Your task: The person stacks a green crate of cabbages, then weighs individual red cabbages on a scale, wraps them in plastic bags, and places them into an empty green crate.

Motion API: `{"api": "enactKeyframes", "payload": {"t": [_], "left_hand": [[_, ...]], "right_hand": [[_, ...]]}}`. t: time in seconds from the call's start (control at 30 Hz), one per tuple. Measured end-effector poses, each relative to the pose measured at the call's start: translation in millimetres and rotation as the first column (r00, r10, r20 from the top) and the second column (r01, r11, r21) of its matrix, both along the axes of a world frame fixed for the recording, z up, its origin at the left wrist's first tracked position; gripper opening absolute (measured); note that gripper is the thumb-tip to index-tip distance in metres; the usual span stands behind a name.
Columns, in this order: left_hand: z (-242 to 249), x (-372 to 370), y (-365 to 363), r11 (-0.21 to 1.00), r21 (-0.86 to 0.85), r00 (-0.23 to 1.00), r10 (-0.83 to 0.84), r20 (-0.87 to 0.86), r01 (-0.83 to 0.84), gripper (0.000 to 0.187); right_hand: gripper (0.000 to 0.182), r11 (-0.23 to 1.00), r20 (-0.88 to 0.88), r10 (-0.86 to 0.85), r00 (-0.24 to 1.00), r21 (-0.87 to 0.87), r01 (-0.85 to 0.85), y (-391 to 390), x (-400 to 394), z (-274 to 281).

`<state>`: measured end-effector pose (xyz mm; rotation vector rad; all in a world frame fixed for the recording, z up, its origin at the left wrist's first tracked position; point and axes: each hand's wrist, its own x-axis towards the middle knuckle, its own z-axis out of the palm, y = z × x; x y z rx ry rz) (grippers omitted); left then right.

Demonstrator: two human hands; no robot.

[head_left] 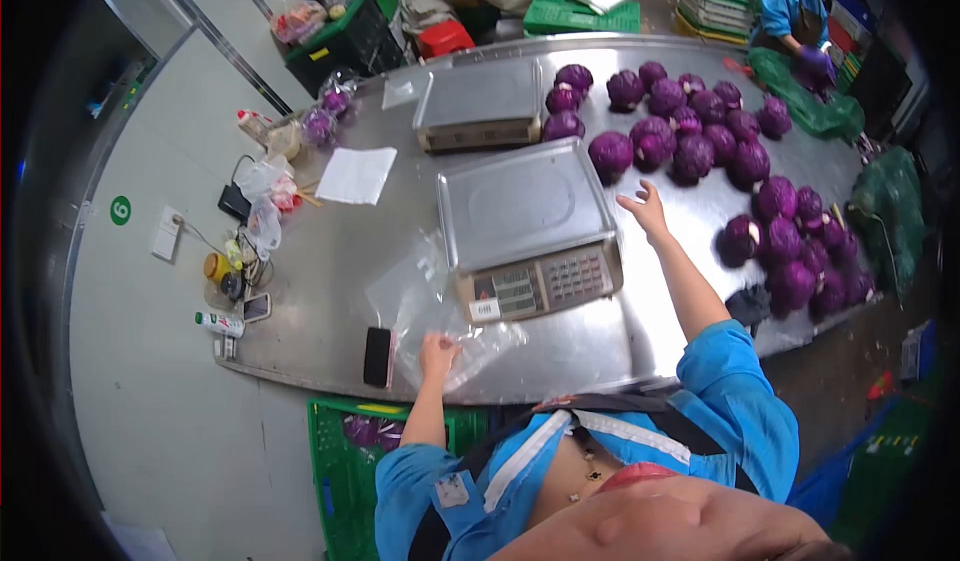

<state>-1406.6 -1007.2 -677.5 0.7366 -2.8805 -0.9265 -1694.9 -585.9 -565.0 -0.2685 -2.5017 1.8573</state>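
Observation:
My left hand (438, 355) is closed on a clear plastic bag (490, 349) at the front edge of the steel table. My right hand (645, 208) is stretched out with its fingers apart and holds nothing. Just beyond its fingertips lies a red cabbage (611, 153), apart from the hand. Between my hands stands a weighing scale (525, 204) with a bare metal plate and a keypad facing me. More clear plastic (405, 286) lies left of the scale.
A second scale (480, 96) stands behind. Several red cabbages (708, 108) are spread at the back right, with another pile (800, 241) at the right. A phone (378, 357) lies by my left hand. A co-worker (790, 16) stands at the far right, near a green net bag (810, 91).

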Motion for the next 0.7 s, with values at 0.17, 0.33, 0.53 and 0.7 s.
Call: {"api": "enactKeyframes", "payload": {"t": [0.17,0.33,0.53,0.7], "left_hand": [[15,-10,-58,0.867,0.379,0.793,0.466,-0.393,-0.322,0.018],[49,2,-90,0.574,-0.561,0.798,0.495,-0.343,-0.597,0.033],[17,29,-167,0.709,-0.361,0.691,0.693,0.203,-0.605,0.048],[65,3,-110,0.907,-0.411,0.985,0.146,0.097,-0.094,0.064]], "right_hand": [[0.108,0.976,0.230,-0.093,0.969,-0.169,0.134,12,-116,-19],[0.109,0.806,0.351,-0.306,0.885,-0.400,0.437,-25,-168,-49],[0.074,0.666,0.272,0.018,0.962,-0.721,0.192,2,-155,-80],[0.075,0.338,0.023,0.190,0.982,-0.940,-0.043,2,-106,2]]}}
